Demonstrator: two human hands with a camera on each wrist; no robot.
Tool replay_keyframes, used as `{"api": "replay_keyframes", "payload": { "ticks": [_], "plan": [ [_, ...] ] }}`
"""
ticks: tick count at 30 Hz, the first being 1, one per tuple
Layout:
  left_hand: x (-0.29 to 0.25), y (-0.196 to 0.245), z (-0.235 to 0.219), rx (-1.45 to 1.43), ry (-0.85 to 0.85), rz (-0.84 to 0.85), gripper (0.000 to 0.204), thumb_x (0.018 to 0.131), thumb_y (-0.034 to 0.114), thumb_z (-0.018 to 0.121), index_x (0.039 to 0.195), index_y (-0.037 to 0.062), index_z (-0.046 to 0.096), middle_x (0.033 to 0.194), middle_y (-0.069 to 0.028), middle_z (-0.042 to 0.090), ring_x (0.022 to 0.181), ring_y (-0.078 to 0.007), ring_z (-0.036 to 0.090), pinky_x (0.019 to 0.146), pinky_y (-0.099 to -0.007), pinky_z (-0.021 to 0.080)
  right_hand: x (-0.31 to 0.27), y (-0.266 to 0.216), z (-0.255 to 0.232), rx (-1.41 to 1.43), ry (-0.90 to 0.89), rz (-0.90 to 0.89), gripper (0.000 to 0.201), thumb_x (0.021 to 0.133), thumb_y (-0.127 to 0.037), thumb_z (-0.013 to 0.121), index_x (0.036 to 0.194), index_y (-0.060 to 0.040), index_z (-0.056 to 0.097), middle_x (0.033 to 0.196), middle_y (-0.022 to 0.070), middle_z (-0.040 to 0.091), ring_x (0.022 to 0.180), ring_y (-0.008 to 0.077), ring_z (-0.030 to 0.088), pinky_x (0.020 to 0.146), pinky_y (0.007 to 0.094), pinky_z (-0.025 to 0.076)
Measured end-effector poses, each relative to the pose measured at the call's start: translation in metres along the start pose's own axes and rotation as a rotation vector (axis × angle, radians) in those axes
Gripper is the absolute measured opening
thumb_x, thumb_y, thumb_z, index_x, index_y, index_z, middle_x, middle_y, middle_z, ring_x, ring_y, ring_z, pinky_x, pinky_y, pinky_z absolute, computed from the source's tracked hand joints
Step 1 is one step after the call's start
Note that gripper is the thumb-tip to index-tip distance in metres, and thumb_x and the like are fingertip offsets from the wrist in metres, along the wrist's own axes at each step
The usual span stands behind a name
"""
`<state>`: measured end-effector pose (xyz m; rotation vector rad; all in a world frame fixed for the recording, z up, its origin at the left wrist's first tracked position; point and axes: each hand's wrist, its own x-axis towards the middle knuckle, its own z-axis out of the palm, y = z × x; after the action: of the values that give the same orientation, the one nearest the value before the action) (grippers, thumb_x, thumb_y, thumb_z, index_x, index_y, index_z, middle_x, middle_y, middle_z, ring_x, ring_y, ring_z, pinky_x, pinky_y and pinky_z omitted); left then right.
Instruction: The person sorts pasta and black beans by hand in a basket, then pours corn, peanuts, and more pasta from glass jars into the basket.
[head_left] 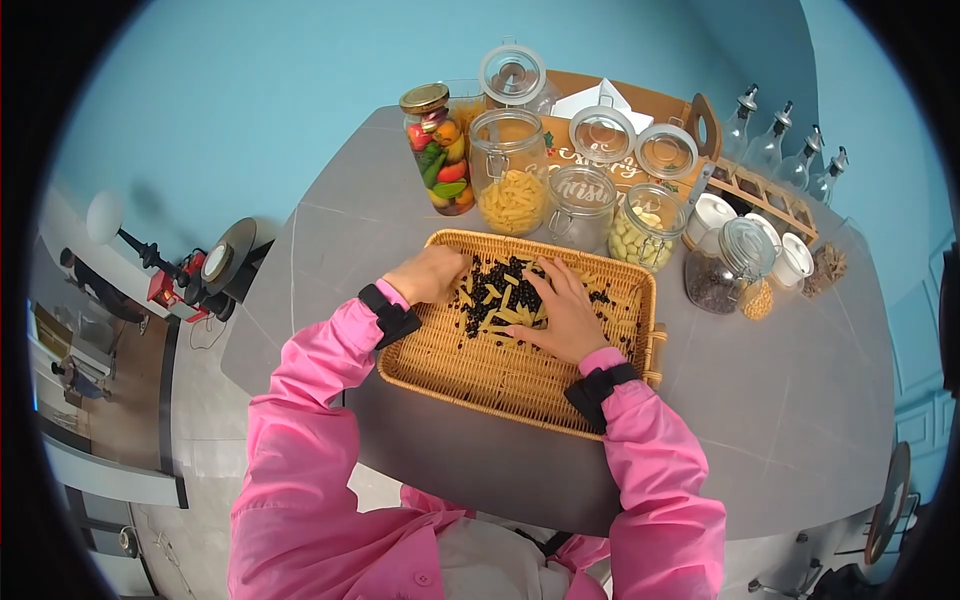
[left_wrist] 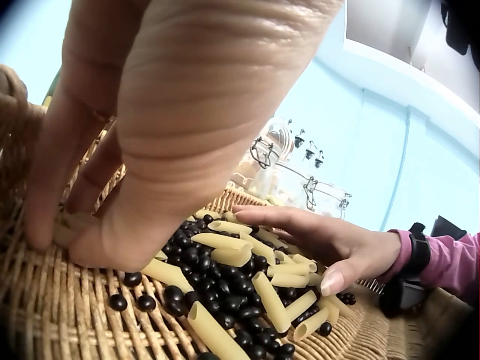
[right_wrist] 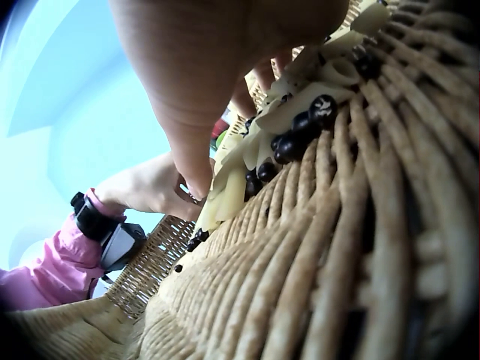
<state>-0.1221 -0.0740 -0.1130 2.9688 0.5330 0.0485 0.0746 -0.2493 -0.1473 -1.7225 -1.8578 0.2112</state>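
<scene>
A shallow wicker basket (head_left: 450, 375) holds a mixed heap of black beans (head_left: 478, 318) and penne pasta (head_left: 490, 293). At its left end my left hand (head_left: 432, 275) reaches down with bent fingers. In the left wrist view, thumb and fingertips of the left hand (left_wrist: 172, 127) pinch a pale piece of penne (left_wrist: 69, 227) close over the weave. My right hand (head_left: 565, 310) lies palm down over the right part of the heap, fingers spread and thumb out to the side. Penne and beans show under and beside the right hand (right_wrist: 225, 67) in the right wrist view.
Behind the basket stand a tall jar of colourful vegetables (head_left: 440, 160), a penne jar (head_left: 512, 195), an empty-looking glass jar (head_left: 581, 215) and a jar of pale pieces (head_left: 645, 235). A dark-filled jar (head_left: 712, 275), white canisters (head_left: 793, 262) and pourer bottles (head_left: 765, 150) stand rightward.
</scene>
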Motion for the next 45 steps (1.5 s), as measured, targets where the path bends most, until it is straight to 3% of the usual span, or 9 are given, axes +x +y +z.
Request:
{"api": "replay_keyframes", "payload": {
  "ticks": [7,13,20,26,29,34,40,42,45],
  "plan": [
    [0.001,0.007,-0.009,0.021,-0.101,-0.043,0.024,0.057,0.005,0.071,0.071,0.0036,0.051,0.067,-0.0128,0.057,0.071,-0.0353,0.058,0.063,-0.0416,0.045,0.000,0.002,0.002,0.001,-0.011,-0.001,0.082,0.073,-0.052,0.070,0.136,-0.0085,0.041,0.144,0.0139,0.029,0.137,0.0325,0.020,0.112,0.0447,0.019],
    [0.000,-0.007,0.004,0.044,0.002,-0.053,0.016,0.061,0.004,0.070,0.070,0.0033,0.057,0.067,-0.0128,0.060,0.071,-0.0342,0.060,0.064,-0.0403,0.046,0.000,0.003,0.003,0.002,-0.006,-0.006,0.082,0.073,-0.052,0.069,0.136,-0.0084,0.041,0.144,0.0140,0.029,0.137,0.0327,0.020,0.111,0.0447,0.020],
    [0.004,0.022,-0.049,-0.143,0.041,-0.030,0.011,0.066,0.000,0.068,0.077,0.0021,0.063,0.068,-0.0116,0.063,0.064,-0.0263,0.062,0.060,-0.0328,0.048,0.000,0.002,0.001,0.020,0.006,-0.012,0.082,0.072,-0.051,0.071,0.134,-0.0063,0.043,0.142,0.0164,0.032,0.136,0.0337,0.022,0.111,0.0449,0.020],
    [0.048,0.039,-0.114,-0.311,0.736,-0.121,0.014,0.080,0.006,0.065,0.092,-0.0008,0.064,0.076,-0.0102,0.068,0.069,-0.0196,0.067,0.062,-0.0283,0.051,0.000,0.004,0.003,0.026,0.008,-0.021,0.080,0.072,-0.050,0.071,0.134,-0.0068,0.043,0.143,0.0158,0.032,0.136,0.0339,0.022,0.112,0.0451,0.020],
    [0.077,0.027,-0.131,-0.154,0.831,-0.161,0.020,0.079,0.006,0.066,0.098,-0.0009,0.064,0.082,-0.0122,0.069,0.073,-0.0214,0.067,0.067,-0.0296,0.052,0.000,0.005,0.004,0.027,0.001,-0.021,0.080,0.072,-0.050,0.071,0.134,-0.0071,0.043,0.144,0.0149,0.031,0.136,0.0339,0.022,0.112,0.0448,0.019],
    [0.092,0.016,-0.119,-0.197,0.730,-0.069,0.027,0.078,0.004,0.065,0.104,0.0012,0.063,0.092,-0.0163,0.067,0.082,-0.0231,0.067,0.075,-0.0322,0.052,0.001,0.003,0.000,0.035,-0.011,-0.022,0.081,0.071,-0.048,0.072,0.134,-0.0075,0.043,0.144,0.0141,0.031,0.137,0.0336,0.022,0.112,0.0445,0.019],
    [0.053,0.055,-0.092,-0.373,0.993,-0.166,0.020,0.081,0.000,0.058,0.100,0.0026,0.064,0.091,-0.0101,0.066,0.070,-0.0190,0.064,0.066,-0.0288,0.051,0.002,0.002,-0.002,0.032,0.005,-0.027,0.077,0.072,-0.046,0.072,0.132,-0.0070,0.045,0.142,0.0146,0.035,0.135,0.0333,0.025,0.111,0.0441,0.020],
    [0.045,0.060,-0.072,-0.451,1.068,-0.122,0.016,0.078,-0.001,0.056,0.092,0.0014,0.064,0.083,-0.0127,0.064,0.069,-0.0230,0.062,0.062,-0.0313,0.048,0.003,0.002,-0.003,0.044,0.059,-0.030,0.069,0.074,-0.042,0.072,0.128,-0.0054,0.049,0.136,0.0154,0.043,0.129,0.0337,0.035,0.107,0.0429,0.028],
    [0.036,0.052,-0.041,-0.556,0.827,-0.165,0.016,0.077,-0.004,0.053,0.086,-0.0001,0.065,0.076,-0.0113,0.066,0.069,-0.0221,0.065,0.062,-0.0305,0.050,0.006,-0.007,-0.014,0.152,0.098,0.036,0.053,0.078,-0.033,0.070,0.119,-0.0031,0.056,0.125,0.0169,0.052,0.118,0.0340,0.046,0.100,0.0412,0.036]
  ]
}}
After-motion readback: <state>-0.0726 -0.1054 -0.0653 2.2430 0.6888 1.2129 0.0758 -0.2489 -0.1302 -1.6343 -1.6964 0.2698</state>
